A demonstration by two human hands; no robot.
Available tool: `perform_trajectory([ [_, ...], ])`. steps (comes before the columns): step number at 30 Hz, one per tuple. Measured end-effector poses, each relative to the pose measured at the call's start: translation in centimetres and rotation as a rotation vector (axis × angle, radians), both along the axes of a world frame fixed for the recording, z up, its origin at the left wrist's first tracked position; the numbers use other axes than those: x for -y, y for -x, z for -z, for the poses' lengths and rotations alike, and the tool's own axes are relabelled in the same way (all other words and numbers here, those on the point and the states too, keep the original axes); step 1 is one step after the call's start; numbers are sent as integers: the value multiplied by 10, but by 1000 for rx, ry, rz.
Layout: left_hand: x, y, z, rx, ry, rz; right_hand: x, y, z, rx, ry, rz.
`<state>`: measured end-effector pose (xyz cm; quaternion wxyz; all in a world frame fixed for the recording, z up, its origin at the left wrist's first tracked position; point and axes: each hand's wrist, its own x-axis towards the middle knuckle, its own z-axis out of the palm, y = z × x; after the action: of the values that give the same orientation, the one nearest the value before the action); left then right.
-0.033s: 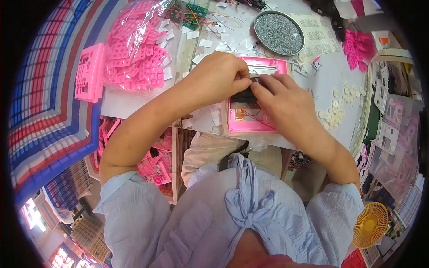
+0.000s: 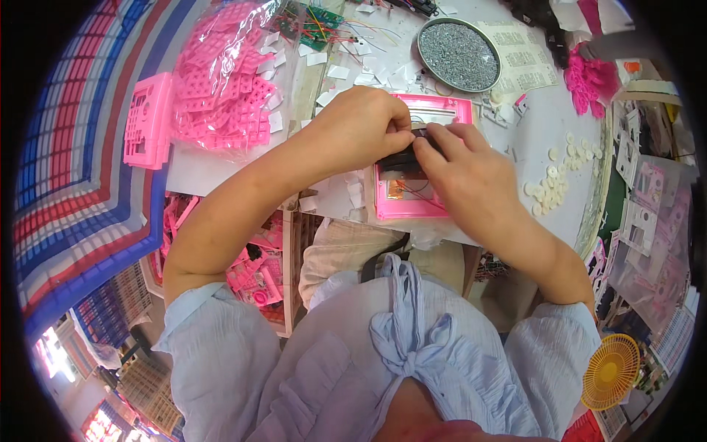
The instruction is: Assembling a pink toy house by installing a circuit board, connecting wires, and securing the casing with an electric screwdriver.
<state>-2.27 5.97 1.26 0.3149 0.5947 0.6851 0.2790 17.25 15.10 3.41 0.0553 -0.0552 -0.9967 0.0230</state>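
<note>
A pink plastic casing lies open-side up on the table in front of me, with thin wires and a copper-coloured piece showing inside. Over its middle is a dark, flat black part, whose exact kind I cannot make out. My left hand comes in from the left, thumb and forefinger pinched at the black part's upper edge. From the right, my right hand bends its fingers onto the same part, their tips close to the left thumb. The fingers hide much of the part and the casing's centre.
A round tray of small grey metal pieces stands beyond the casing. Left is a clear bag of pink plastic parts, near green circuit boards with wires. White round pieces lie to the right; paper scraps are scattered about.
The fingers of my right hand have shifted very slightly on the black part, and its near edge sits a little differently. My left hand looks still.
</note>
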Motion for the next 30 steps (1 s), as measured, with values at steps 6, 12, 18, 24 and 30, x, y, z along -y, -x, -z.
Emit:
perform_trajectory([
  [6,-10,7,-6,51,129,53,0,2,-2,-7,39,-13],
  [12,-13,9,-6,-21,88,114,0,-4,10,-67,23,-50],
  [18,-19,5,-4,-223,-69,192,-6,-3,-13,108,71,-21],
  [24,-59,26,-21,-266,-165,34,-97,-86,-67,-924,258,323],
  [30,-161,14,56,-793,-275,185,-206,-28,-53,-1092,771,383],
])
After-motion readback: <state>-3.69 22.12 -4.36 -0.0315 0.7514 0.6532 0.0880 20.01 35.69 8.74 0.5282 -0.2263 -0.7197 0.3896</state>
